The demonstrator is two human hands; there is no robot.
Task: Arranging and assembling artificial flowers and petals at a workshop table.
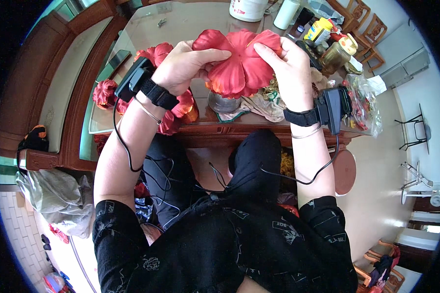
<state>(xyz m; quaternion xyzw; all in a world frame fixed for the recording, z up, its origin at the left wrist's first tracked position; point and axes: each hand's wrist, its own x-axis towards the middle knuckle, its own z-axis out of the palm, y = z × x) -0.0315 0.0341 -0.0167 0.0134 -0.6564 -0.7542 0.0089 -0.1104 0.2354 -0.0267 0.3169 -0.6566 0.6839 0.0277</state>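
Both hands grip one large red fabric flower with broad petals, held above the near edge of the glass-topped wooden table; the left hand closes on its left petals, thumb laid across the top; the right hand pinches the right petal between thumb and fingers. Each wrist carries a black strap with a small black device, the left one and the right one both cabled; beneath the flower stands a small round metal cup beside a crumpled pale cloth; further red fabric flowers lie to the left; an amber jar with a yellow lid stands to the right.
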